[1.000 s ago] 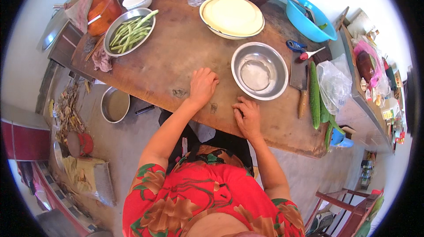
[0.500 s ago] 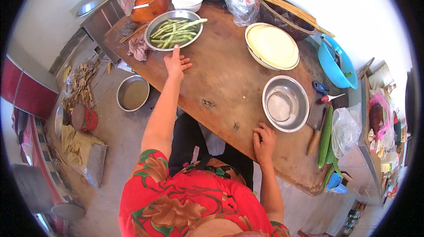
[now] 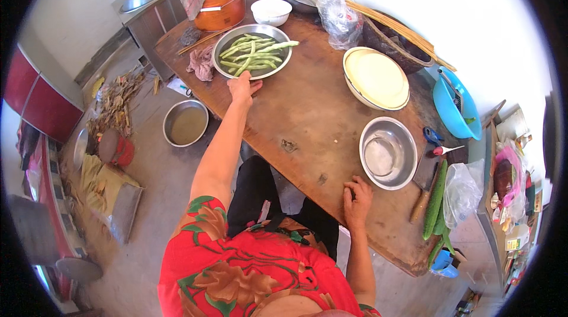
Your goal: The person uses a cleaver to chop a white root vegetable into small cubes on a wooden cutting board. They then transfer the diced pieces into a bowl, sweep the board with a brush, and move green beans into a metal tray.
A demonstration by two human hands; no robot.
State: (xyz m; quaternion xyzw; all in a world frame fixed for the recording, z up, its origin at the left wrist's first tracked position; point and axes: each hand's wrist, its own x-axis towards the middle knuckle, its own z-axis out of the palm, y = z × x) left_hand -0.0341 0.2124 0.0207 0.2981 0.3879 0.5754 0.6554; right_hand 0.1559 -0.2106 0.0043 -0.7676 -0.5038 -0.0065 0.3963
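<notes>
A round metal basin (image 3: 219, 68) of green beans (image 3: 260, 57) in liquid stands at the far left of the wooden table. One bean pokes out over its right rim. My left hand (image 3: 242, 88) reaches to the near rim and grips it, the thumb side up at the edge and the other fingers outside. My right hand (image 3: 357, 201) rests at the table's near edge, fingers loosely curled and slightly apart, holding nothing. Just beyond it sits a second metal basin (image 3: 408, 163) with no beans in it.
Right of the second basin lie a cleaver (image 3: 421, 199), cucumbers (image 3: 436, 199) and a clear plastic bag (image 3: 462, 193). Behind stand a yellow-topped bowl (image 3: 376, 77), a blue basin (image 3: 452, 110), a white bowl (image 3: 271, 12) and an orange bucket (image 3: 222, 6). A pinkish cloth (image 3: 201, 62) lies beside the beans.
The whole view has shifted, so the table sits slightly lower and farther right. My left hand has moved a little left along the basin's rim. Some beans lie differently. My right hand stays put.
</notes>
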